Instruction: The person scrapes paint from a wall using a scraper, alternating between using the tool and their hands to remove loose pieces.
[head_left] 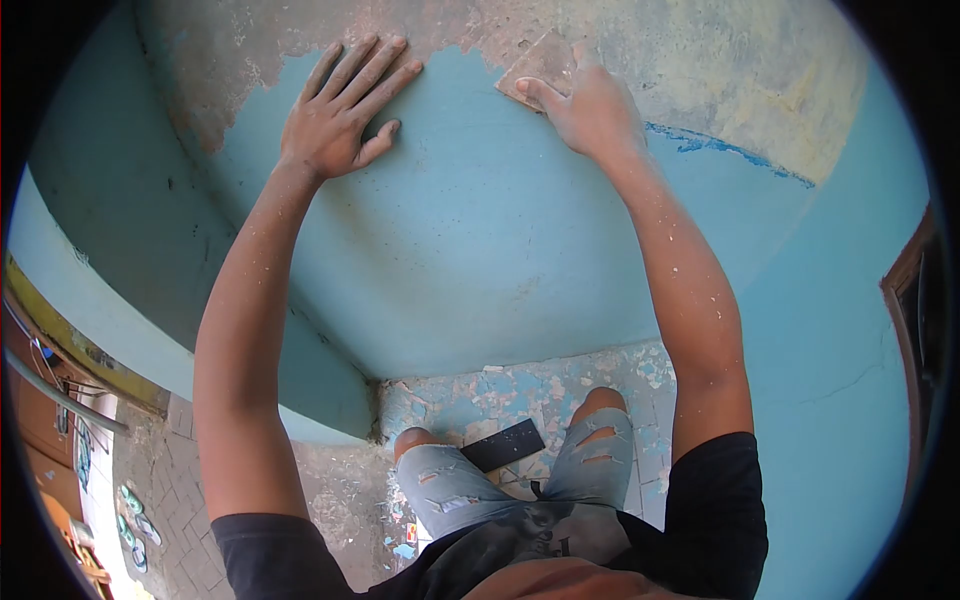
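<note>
My left hand (335,125) lies flat against the wall with its fingers spread, at the ragged upper edge of the blue paint (450,220). It holds nothing. My right hand (597,108) is closed around a flat, dusty scraper (538,66), with the thumb pressed on its near face. The scraper's plate rests against the wall where blue paint meets the bare, greyish plaster (720,60). Part of the scraper is hidden behind my fingers. Pale dust and specks cover both hands and forearms.
Paint flakes (520,390) litter the floor between my knees, around a dark flat board (503,445). A low blue side wall (130,230) curves along the left. Beyond it are sandals (138,530) on paving. A brown frame (905,260) stands at the far right.
</note>
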